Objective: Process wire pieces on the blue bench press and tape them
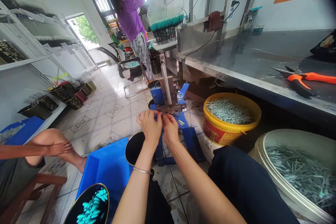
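My left hand [150, 125] and my right hand [170, 126] meet at the front of a small blue press [168, 92] with an upright metal spring. The fingers of both hands are pinched together, tip to tip, just below the press head. Whatever lies between the fingertips is too small to make out. Below my left hand stands a dark bin [134, 148] with a gold rim. Beside it on the left is a blue plastic tray [105, 168]. A black container [105, 213] at its near end holds several turquoise pieces [93, 206].
On the right stand a yellow bucket [210, 120] and a white tub [262, 147], both filled with thin pale pieces. Orange-handled pliers [299, 77] lie on the metal bench [249, 52]. A seated person's leg [52, 140] is at left; a person in purple [131, 17] stands behind.
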A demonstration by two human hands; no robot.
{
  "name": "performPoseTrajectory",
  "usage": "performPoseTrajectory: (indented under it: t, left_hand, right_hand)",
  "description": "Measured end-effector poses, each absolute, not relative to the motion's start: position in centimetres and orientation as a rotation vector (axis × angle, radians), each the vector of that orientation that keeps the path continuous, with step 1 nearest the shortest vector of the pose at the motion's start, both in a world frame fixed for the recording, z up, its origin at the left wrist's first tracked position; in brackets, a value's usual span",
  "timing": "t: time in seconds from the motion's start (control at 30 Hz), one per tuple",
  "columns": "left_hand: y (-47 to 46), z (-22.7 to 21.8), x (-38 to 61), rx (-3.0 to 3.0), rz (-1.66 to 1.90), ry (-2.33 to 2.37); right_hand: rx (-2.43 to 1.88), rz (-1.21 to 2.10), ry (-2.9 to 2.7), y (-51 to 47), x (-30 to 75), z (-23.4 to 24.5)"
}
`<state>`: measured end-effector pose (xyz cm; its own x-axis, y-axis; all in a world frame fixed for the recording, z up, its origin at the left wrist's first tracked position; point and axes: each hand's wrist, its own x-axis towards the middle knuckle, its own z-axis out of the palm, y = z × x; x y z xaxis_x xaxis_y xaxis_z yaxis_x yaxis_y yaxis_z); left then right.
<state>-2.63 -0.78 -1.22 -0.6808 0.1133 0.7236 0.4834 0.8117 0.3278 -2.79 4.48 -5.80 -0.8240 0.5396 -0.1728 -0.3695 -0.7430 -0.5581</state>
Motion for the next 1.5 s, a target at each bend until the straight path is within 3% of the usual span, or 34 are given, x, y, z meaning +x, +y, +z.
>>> performPoseTrajectory:
  t: [1.07,1.17,1.33,1.5]
  left_hand:
    - [-1.0,-1.0,-3.0,-0.311,-0.767,-2.264]
    - [-1.0,-1.1,-3.5,-0.283,-0.944,-2.283]
    - [-1.7,-1.6,-4.9,-0.234,-1.581,-2.288]
    - [-2.3,-2.5,-5.1,-0.226,-1.891,-2.249]
  right_hand:
    - [-0.450,2.629,-0.586,3.7,-2.6,-4.5]
    - [-0.378,2.653,-0.570,3.6,-2.8,-4.8]
    - [-0.360,2.696,-0.560,3.5,-2.7,-4.9]
    - [-0.350,2.705,-0.574,3.4,-2.7,-4.7]
